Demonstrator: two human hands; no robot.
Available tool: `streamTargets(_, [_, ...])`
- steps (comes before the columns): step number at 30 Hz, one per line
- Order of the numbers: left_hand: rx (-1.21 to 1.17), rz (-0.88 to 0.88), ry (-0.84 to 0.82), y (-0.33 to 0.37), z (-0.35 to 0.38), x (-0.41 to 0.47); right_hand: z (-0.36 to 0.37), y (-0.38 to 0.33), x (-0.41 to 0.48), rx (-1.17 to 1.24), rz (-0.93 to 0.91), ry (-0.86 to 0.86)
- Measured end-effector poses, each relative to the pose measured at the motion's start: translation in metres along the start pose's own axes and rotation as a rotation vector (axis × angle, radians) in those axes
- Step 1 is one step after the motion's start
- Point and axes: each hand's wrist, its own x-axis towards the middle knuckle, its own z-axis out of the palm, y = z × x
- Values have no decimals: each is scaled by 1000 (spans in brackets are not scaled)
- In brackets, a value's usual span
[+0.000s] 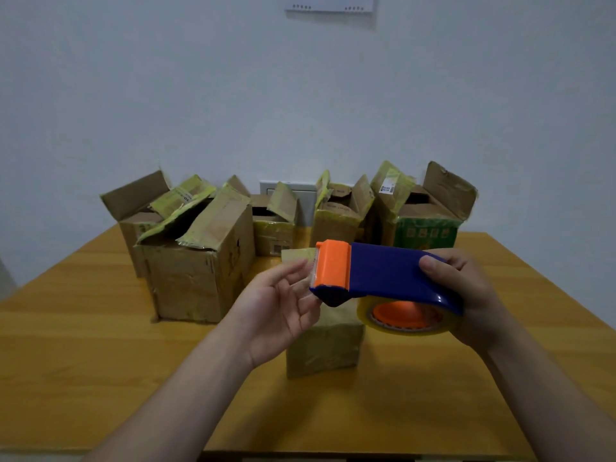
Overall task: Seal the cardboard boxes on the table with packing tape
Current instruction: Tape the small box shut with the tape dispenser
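we see 5 worn cardboard boxes [200, 261] grouped at the far side of the surface [83, 345], upright, flaps open, patched with old yellowish tape; the rightmost has a green front. a 6th, smaller box [323, 348] stands nearer, its top hidden. above it our right hand [466, 295] grips the blue tape dispenser [383, 271], orange-headed, with its clear tape roll [406, 328].
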Motion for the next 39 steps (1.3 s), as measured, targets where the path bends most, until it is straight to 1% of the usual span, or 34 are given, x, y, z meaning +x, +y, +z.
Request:
streamTargets(3, [252,36,32,6,0,-1,1,-1,-1,-32,6,-20])
streamTargets(7, [573,117,216,13,-1,0,0,4,-1,-156,15,-25])
streamTargets(9, [721,153,264,15,-1,0,0,5,-2,-209,24,-43])
streamTargets(11, [805,181,291,15,-2,0,-1,5,-2,-224,30,-64])
streamTargets(16, [847,224,335,10,-3,-4,-4,1,2,-242,2,-99])
streamTargets(19, [801,224,353,8,-5,-9,-5,-1,1,-250,-3,-121])
streamTargets(21, [769,239,370,7,-6,-14,-8,-2,-1,-251,10,-124])
streamTargets(27, [803,281,371,2,-8,-17,-14,-5,-1,-270,51,-179])
streamTargets(31, [759,308,413,6,-20,-25,-25,-9,-5,-277,68,-130])
streamTargets(35, [866,261,419,-2,-23,-26,-27,-13,-8,-352,87,-162])
streamTargets(39, [1002,295,435,-5,-18,-26,-25,-19,-8,-399,90,-153])
